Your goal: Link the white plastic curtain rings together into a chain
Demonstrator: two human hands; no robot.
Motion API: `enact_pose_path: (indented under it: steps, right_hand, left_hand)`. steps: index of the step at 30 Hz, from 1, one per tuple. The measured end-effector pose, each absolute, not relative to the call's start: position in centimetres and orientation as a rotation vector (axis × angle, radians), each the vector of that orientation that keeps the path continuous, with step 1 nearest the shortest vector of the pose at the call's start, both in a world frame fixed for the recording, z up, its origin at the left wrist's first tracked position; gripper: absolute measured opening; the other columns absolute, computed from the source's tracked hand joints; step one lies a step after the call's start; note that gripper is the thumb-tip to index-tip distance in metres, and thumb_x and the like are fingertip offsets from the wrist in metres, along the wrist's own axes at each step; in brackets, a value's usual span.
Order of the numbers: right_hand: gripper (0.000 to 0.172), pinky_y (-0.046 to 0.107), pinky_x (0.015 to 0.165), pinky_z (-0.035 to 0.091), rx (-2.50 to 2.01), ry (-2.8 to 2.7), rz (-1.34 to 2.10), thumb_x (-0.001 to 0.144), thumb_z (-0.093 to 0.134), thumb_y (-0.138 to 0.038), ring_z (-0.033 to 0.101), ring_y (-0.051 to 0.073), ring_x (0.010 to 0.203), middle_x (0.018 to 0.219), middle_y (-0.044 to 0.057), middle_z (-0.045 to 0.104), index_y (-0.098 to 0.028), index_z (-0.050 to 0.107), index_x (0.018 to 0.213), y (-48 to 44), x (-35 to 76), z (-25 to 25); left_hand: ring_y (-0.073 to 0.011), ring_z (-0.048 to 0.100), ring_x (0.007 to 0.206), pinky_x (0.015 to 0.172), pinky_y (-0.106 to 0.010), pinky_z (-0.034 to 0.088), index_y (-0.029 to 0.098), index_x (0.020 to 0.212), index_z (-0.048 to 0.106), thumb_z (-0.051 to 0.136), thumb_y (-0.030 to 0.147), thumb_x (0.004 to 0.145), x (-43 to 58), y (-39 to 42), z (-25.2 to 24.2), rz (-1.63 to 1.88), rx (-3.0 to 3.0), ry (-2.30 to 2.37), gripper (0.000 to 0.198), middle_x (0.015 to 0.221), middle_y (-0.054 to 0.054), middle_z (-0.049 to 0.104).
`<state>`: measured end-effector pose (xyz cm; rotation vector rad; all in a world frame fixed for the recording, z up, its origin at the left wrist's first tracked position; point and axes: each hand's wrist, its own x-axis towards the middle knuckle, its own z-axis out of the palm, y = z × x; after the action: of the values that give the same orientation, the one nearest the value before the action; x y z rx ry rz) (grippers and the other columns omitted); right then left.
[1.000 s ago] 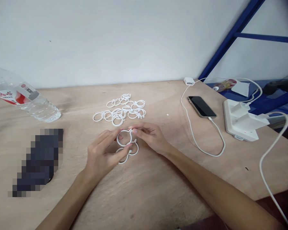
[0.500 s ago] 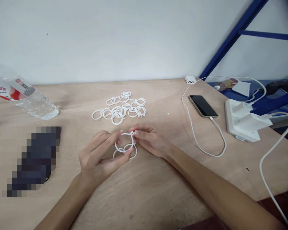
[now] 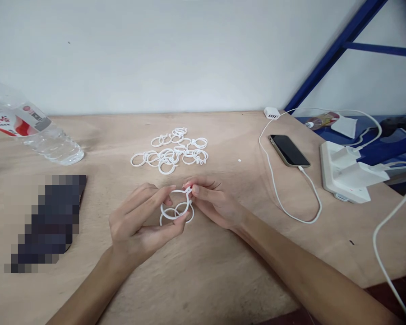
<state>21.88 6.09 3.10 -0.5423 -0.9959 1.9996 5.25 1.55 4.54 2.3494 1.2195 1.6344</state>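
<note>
White plastic ring (image 3: 171, 217), one, is held just above the wooden tabletop (image 3: 203, 280), between both hands. Left hand (image 3: 131, 225): thumb and forefinger spread apart, clamped across the hoop from lower right to top. Right hand (image 3: 216, 201): thumb and fingertips pinched together on its small clasp. Two loose rings (image 3: 193, 214) overlap beneath, partly hidden by the held hoop and left thumb. Beyond the hands lies a tangled heap of rings (image 3: 169, 157), too overlapped to count exactly. Rightward are one smartphone (image 3: 290, 150) on a white cable (image 3: 274, 185), one USB charger block (image 3: 271, 113), and one power strip (image 3: 327, 167) bearing two adapters (image 3: 360, 175). Leftward are one water bottle (image 3: 37, 131) and one pixelated dark object (image 3: 56, 216).
</note>
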Motion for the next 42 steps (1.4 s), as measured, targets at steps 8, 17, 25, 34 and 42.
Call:
enact_pose_path:
  steps: [8, 17, 25, 34, 42]
  right_hand:
    - [0.013, 0.027, 0.069, 0.048, -0.55, -1.009, 2.002, 0.074, 0.074, -0.035, 0.056, 0.012, 0.069, 0.073, -0.002, 0.062, -0.023, 0.071, 0.078, 6.1, 21.5, 2.6]
    - [0.003, 0.03, 0.073, 0.045, -0.934, -1.328, 1.409, 0.07, 0.071, -0.023, 0.06, 0.014, 0.072, 0.073, 0.0, 0.07, -0.02, 0.073, 0.07, 7.4, 22.2, 2.3]
    - [0.008, 0.029, 0.068, 0.045, -1.091, -1.369, 1.213, 0.071, 0.068, -0.027, 0.06, 0.016, 0.071, 0.074, 0.001, 0.071, -0.02, 0.072, 0.069, 7.5, 21.7, 2.1]
    - [0.009, 0.03, 0.072, 0.045, -1.044, -1.259, 1.288, 0.069, 0.069, -0.028, 0.06, 0.015, 0.072, 0.069, 0.0, 0.067, -0.019, 0.071, 0.067, 7.8, 21.8, 2.2]
    - [0.008, 0.03, 0.075, 0.045, -1.038, -1.242, 1.325, 0.069, 0.069, -0.026, 0.059, 0.015, 0.072, 0.067, -0.001, 0.066, -0.019, 0.071, 0.066, 7.8, 21.9, 2.3]
  left_hand:
    - [-0.0152, 0.06, 0.066, 0.06, -0.032, 0.053, 0.027, 0.11, 0.062, 0.073, 0.021, 0.072, 5.0, 1.7, 4.3, 1.586, 2.305, 1.283, 0.041, 0.075, 0.002, 0.061]
    - [-0.0264, 0.056, 0.098, 0.086, -0.046, 0.047, 0.025, 0.118, 0.06, 0.067, 0.028, 0.073, 4.0, 2.6, 3.4, 1.115, 2.435, 1.506, 0.046, 0.108, -0.007, 0.062]
    - [-0.0321, 0.043, 0.114, 0.098, -0.06, 0.032, 0.032, 0.124, 0.059, 0.048, 0.041, 0.089, 3.0, 4.8, 1.3, 0.93, 2.202, 1.936, 0.038, 0.125, -0.01, 0.053]
    - [-0.0289, 0.05, 0.108, 0.097, -0.054, 0.034, 0.025, 0.099, 0.067, 0.048, 0.035, 0.088, 2.6, 5.4, 0.8, 0.924, 2.262, 1.836, 0.024, 0.106, -0.008, 0.063]
    - [-0.0261, 0.06, 0.097, 0.09, -0.047, 0.043, 0.023, 0.078, 0.064, 0.065, 0.031, 0.077, 2.5, 5.6, 1.6, 1.058, 2.017, 1.766, 0.008, 0.099, -0.005, 0.067]
